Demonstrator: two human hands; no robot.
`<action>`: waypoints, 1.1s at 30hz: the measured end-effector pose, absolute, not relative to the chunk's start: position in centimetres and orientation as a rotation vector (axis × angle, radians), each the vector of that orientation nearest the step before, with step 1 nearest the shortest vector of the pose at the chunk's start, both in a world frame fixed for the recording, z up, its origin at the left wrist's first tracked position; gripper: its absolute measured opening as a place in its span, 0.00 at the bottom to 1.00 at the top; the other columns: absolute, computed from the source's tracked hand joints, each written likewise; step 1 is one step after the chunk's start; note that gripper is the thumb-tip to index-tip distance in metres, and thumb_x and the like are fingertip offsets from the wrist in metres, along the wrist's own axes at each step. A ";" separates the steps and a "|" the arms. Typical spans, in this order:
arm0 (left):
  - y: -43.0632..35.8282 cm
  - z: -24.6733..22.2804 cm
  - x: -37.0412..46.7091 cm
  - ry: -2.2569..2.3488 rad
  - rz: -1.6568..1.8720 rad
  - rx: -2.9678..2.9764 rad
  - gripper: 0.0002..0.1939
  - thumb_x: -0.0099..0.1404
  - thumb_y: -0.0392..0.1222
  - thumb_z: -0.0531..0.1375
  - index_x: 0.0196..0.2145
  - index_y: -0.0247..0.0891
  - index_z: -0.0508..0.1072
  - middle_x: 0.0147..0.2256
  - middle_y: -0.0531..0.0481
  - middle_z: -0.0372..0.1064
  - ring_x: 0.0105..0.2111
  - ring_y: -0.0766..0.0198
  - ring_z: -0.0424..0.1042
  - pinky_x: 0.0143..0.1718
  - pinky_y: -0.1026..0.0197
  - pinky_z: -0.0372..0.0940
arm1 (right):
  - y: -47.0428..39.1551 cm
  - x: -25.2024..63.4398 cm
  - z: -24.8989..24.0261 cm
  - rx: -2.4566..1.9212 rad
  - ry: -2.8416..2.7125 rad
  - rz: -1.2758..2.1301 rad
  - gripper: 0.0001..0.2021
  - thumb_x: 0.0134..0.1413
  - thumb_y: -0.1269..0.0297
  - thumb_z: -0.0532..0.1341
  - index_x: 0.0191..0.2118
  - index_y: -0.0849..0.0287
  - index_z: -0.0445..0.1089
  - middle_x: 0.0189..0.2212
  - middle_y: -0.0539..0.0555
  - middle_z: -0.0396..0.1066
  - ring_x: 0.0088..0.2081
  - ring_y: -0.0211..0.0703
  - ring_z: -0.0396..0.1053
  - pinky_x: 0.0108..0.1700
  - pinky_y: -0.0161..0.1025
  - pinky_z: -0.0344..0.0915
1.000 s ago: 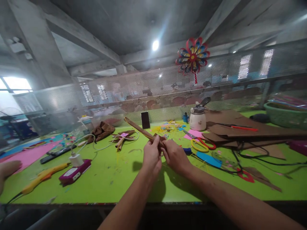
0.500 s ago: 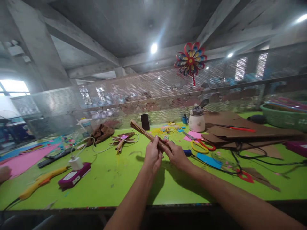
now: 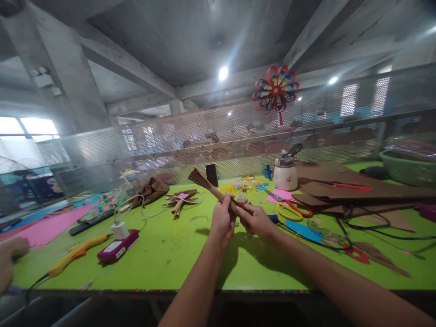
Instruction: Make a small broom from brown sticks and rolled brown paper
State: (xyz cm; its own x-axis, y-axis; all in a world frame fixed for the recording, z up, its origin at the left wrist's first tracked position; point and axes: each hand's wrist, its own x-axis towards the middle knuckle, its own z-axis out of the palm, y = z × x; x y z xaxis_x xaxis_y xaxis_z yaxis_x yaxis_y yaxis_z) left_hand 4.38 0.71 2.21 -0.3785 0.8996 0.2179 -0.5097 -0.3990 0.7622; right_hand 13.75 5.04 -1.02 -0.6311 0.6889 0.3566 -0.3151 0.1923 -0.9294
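A brown paper roll slants up and away over the table, its far end cut into thin strips that fan out a little. My left hand is closed around its lower part, thumb on top. Against the near end, my right hand pinches the roll with bent fingers; the part inside both hands is hidden. Beyond them to the left lies another brown paper roll with spread, pointed strips and a piece of pink paper. Scissors with yellow and red handles lie right of my hands.
A yellow glue gun and a purple power socket lie on the left of the green table. Another person's hand is at the left edge. A phone, white bottle, brown sheets and green basket stand beyond.
The roll's fringed end shows wider, with its strips more separate. My hands stay on the roll. The view has turned slightly left, and more of the other person's hand shows.
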 end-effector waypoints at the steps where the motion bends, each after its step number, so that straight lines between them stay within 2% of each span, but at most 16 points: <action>1: 0.6 2.3 4.4 0.743 1.898 0.808 0.13 0.57 0.45 0.63 0.32 0.36 0.64 0.21 0.47 0.73 0.35 0.54 0.76 0.41 0.53 0.67 | 5.0 13.8 -1.0 -0.344 -1.638 1.619 0.22 0.48 0.46 0.60 0.39 0.63 0.67 0.10 0.39 0.50 0.11 0.29 0.44 0.14 0.31 0.40; 6: 0.3 2.5 4.1 0.691 1.874 0.822 0.13 0.58 0.45 0.63 0.32 0.36 0.64 0.25 0.45 0.75 0.36 0.54 0.76 0.41 0.54 0.67 | 5.0 13.9 -1.0 -0.321 -1.600 1.671 0.18 0.46 0.49 0.63 0.31 0.60 0.64 0.11 0.40 0.54 0.11 0.27 0.45 0.14 0.30 0.40; 12: 0.4 2.5 4.1 0.665 1.852 0.805 0.14 0.58 0.49 0.62 0.29 0.35 0.64 0.25 0.44 0.75 0.36 0.54 0.75 0.40 0.55 0.67 | 4.6 14.0 -0.9 -0.339 -1.663 1.550 0.18 0.49 0.47 0.60 0.26 0.59 0.61 0.11 0.40 0.52 0.12 0.27 0.46 0.15 0.30 0.42; 17: 0.4 2.6 4.3 0.651 1.846 0.823 0.15 0.57 0.49 0.63 0.27 0.34 0.66 0.21 0.48 0.72 0.35 0.55 0.75 0.41 0.57 0.67 | 4.8 13.8 -1.2 -0.351 -1.667 1.475 0.20 0.51 0.47 0.59 0.38 0.62 0.67 0.10 0.39 0.49 0.12 0.29 0.43 0.15 0.31 0.41; 20: 0.3 2.6 4.4 0.656 1.822 0.840 0.15 0.57 0.49 0.64 0.27 0.33 0.67 0.22 0.47 0.73 0.35 0.55 0.75 0.41 0.56 0.66 | 4.8 13.7 -1.3 -0.382 -1.675 1.401 0.24 0.52 0.48 0.58 0.47 0.64 0.67 0.12 0.40 0.48 0.14 0.30 0.45 0.16 0.31 0.42; 23: 0.0 2.6 4.5 0.682 1.803 0.860 0.15 0.55 0.48 0.65 0.27 0.33 0.68 0.24 0.45 0.74 0.35 0.55 0.75 0.42 0.56 0.65 | 4.7 13.7 -1.2 -0.371 -1.651 1.375 0.25 0.53 0.49 0.59 0.49 0.64 0.66 0.14 0.41 0.51 0.16 0.30 0.46 0.17 0.31 0.44; 29: -0.3 2.3 4.4 0.694 1.786 0.945 0.11 0.51 0.36 0.67 0.32 0.30 0.73 0.35 0.41 0.75 0.37 0.60 0.73 0.44 0.60 0.63 | 4.8 13.9 -1.3 -0.377 -1.694 1.261 0.19 0.54 0.49 0.58 0.38 0.62 0.70 0.14 0.42 0.50 0.16 0.31 0.47 0.18 0.32 0.45; 33: 0.1 2.0 3.9 0.722 1.853 0.883 0.13 0.49 0.36 0.68 0.34 0.32 0.74 0.32 0.47 0.73 0.34 0.64 0.72 0.42 0.61 0.63 | 5.1 14.1 -1.3 -0.456 -1.682 1.170 0.18 0.53 0.48 0.58 0.34 0.61 0.71 0.14 0.43 0.52 0.17 0.33 0.49 0.19 0.33 0.47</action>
